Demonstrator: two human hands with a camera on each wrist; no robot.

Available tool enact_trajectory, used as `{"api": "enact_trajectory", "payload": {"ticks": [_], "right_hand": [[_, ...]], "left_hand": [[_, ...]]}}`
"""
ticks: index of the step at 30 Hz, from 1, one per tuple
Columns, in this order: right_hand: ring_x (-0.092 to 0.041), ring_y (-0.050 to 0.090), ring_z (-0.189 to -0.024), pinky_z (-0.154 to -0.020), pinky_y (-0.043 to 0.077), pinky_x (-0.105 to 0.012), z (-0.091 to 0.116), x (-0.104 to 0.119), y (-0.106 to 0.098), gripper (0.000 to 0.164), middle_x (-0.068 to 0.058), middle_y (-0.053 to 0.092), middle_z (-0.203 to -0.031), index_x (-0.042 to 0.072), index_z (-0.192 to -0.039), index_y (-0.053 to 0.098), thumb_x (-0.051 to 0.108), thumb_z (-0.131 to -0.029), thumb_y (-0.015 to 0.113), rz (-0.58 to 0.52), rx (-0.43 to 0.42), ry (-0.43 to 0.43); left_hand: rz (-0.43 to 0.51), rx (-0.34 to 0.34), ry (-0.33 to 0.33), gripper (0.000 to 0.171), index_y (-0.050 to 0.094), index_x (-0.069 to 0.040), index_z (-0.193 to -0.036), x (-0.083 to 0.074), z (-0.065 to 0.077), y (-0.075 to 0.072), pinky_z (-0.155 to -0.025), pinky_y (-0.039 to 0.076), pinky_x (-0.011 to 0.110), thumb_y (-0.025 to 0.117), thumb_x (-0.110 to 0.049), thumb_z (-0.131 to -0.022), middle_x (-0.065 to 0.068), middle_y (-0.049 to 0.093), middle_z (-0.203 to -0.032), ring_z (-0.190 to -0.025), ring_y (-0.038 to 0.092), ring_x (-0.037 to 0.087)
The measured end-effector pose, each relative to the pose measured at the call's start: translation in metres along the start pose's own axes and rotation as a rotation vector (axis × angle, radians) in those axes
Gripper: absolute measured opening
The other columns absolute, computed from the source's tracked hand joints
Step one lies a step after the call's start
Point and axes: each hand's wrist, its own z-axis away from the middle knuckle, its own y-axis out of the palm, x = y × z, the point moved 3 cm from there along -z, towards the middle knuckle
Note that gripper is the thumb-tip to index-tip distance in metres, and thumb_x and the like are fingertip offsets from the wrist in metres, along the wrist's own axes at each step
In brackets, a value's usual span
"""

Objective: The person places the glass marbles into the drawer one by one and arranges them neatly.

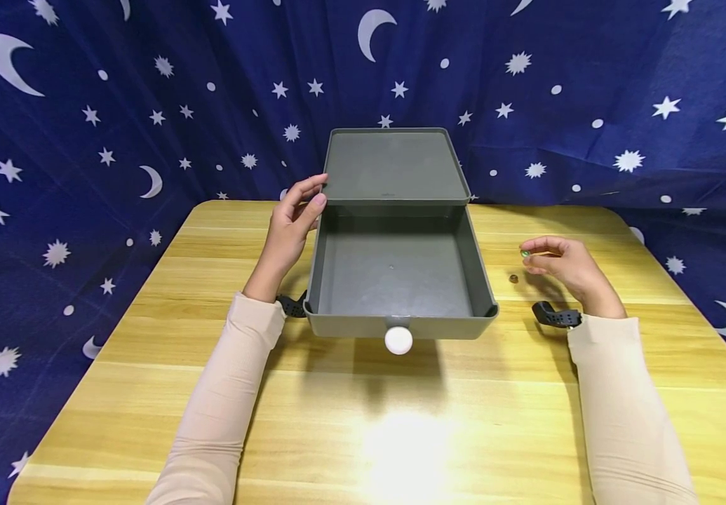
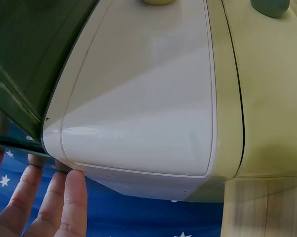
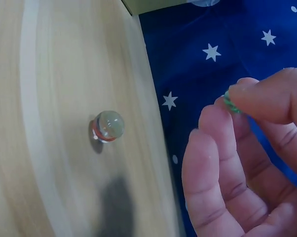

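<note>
A dark grey-green box (image 1: 394, 326) stands with its lid (image 1: 394, 165) tipped up at the back; its inside is bare. My left hand (image 1: 296, 217) holds the lid's left edge, thumb in front and fingers behind. In the left wrist view, the fingers (image 2: 74, 197) reach up beside the dark green part. To the right of the box, my right hand (image 1: 567, 266) pinches a small green thing (image 3: 231, 102) between thumb and fingertips, mostly hidden. Near it on the table lies a small round piece (image 3: 109, 126), clear on top with an orange-red band below.
Beneath the dark top, the left wrist view shows a white section (image 2: 138, 98) and a yellow one (image 2: 267, 98), each with a knob. A white knob (image 1: 398, 340) juts out at the front. Dark blue star-patterned cloth (image 1: 243, 84) hangs behind the wooden table (image 1: 527, 421).
</note>
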Motion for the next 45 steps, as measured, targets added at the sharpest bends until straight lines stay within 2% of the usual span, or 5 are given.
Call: {"api": "enact_trajectory", "payload": {"ticks": [7, 17, 24, 36, 45], "right_hand": [[-0.001, 0.064, -0.083, -0.072, 0.055, -0.022, 0.0, 0.005, 0.001, 0.02, 0.017, 0.068, -0.097, 0.0, -0.114, 0.067, 0.003, -0.094, 0.065, 0.006, -0.006, -0.048], [-0.003, 0.065, -0.075, -0.066, 0.052, -0.017, -0.001, 0.025, 0.007, 0.019, 0.01, 0.072, -0.091, 0.0, -0.106, 0.071, -0.007, -0.089, 0.068, -0.095, -0.009, -0.242], [-0.003, 0.064, -0.071, -0.066, 0.05, -0.017, 0.006, 0.042, 0.01, 0.016, 0.012, 0.072, -0.089, -0.004, -0.105, 0.07, -0.006, -0.089, 0.069, -0.03, -0.058, -0.294], [-0.005, 0.065, -0.07, -0.065, 0.051, -0.015, 0.013, 0.062, 0.014, 0.016, 0.006, 0.073, -0.091, -0.007, -0.102, 0.07, -0.013, -0.087, 0.066, -0.132, -0.018, -0.394], [-0.005, 0.065, -0.071, -0.066, 0.05, -0.016, 0.019, 0.079, 0.019, 0.017, 0.005, 0.072, -0.087, -0.005, -0.102, 0.071, -0.011, -0.087, 0.067, -0.121, -0.004, -0.419]], "left_hand": [[-0.002, 0.0, 0.002, 0.039, 0.056, -0.011, -0.141, -0.001, 0.001, 0.0, -0.082, 0.048, 0.033, 0.054, -0.02, -0.103, 0.01, 0.053, -0.136, -0.107, 0.055, 0.016], [-0.001, -0.002, -0.003, 0.039, 0.056, -0.012, -0.141, -0.002, 0.001, 0.0, -0.082, 0.048, 0.03, 0.054, -0.021, -0.103, 0.01, 0.052, -0.136, -0.108, 0.055, 0.016], [0.001, 0.0, -0.005, 0.039, 0.056, -0.011, -0.141, -0.001, 0.0, 0.0, -0.082, 0.048, 0.03, 0.054, -0.019, -0.103, 0.011, 0.052, -0.137, -0.109, 0.055, 0.016], [0.001, 0.002, -0.002, 0.039, 0.055, -0.012, -0.141, -0.001, 0.0, 0.0, -0.082, 0.048, 0.03, 0.054, -0.02, -0.103, 0.01, 0.052, -0.136, -0.109, 0.055, 0.017], [0.001, 0.003, -0.025, 0.041, 0.052, -0.006, -0.143, -0.001, 0.0, 0.0, -0.083, 0.048, 0.03, 0.052, -0.013, -0.103, 0.015, 0.05, -0.14, -0.109, 0.054, 0.015]]}}
